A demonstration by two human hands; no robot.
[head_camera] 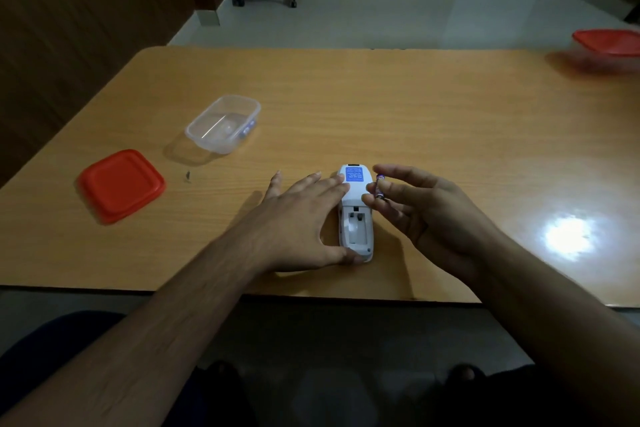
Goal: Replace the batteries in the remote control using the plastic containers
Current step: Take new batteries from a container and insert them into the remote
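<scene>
A white remote control point(355, 194) lies face down near the table's front edge, its battery compartment point(356, 229) uncovered and empty. My left hand point(301, 218) rests on the table against the remote's left side, fingers on its top and thumb at its bottom end. My right hand point(415, 208) hovers just right of the remote, pinching a small purple battery point(379, 185) between thumb and fingers. A clear plastic container point(223, 123) stands open at the left with something small and bluish at its right wall. Its red lid point(121, 184) lies flat beside it.
A second container with a red lid point(609, 43) sits at the far right edge of the wooden table point(415, 107). A tiny dark object point(188, 176) lies between the red lid and my left hand. A bright light reflection marks the table's right side.
</scene>
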